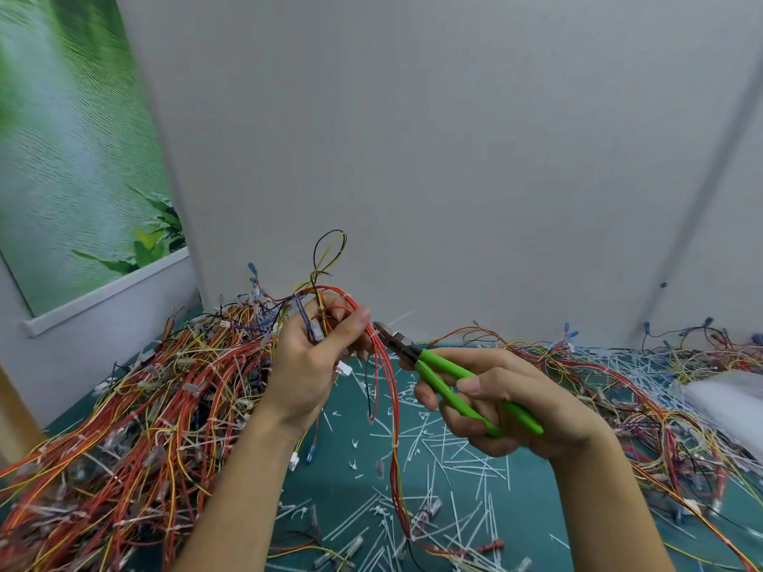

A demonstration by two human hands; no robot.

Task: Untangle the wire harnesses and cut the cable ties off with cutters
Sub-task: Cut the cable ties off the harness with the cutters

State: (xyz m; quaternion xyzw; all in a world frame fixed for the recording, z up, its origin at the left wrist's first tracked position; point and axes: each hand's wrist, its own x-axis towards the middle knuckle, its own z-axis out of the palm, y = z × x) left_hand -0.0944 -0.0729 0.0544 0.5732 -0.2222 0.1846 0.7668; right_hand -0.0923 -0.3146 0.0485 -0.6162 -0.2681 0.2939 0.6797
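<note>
Green handles mark the cutters (454, 379), and the right hand (508, 410) grips them with its fingers curled under the lower handle and its thumb laid along the upper one. The 2 handles sit close together near the palm. The dark metal nose points up and left, and its tip reaches a white cable tie (402, 317) on the held harness (386, 377), just beside the fingertips of the left hand (307, 365). Whether the blades already touch the tie cannot be told.

The left hand is raised with its palm toward the camera, its fingers folded round a bunch of red, yellow and purple wires. A loop of black and yellow wire stands up above its knuckles. From this grip the red strands hang down between the 2 hands onto the teal mat (532, 489), and a white connector (343, 369) dangles at the heel of the palm.

A deep heap of tangled harnesses (144, 406) fills the mat on the left, touching the left forearm. A thinner spread of wires (619, 386) lies beyond the right hand. Between and below the arms, loose white tie offcuts (446, 447) litter the mat. At the right edge lies a soft white shape (726, 402), too blurred to tell what it is or holds.
</note>
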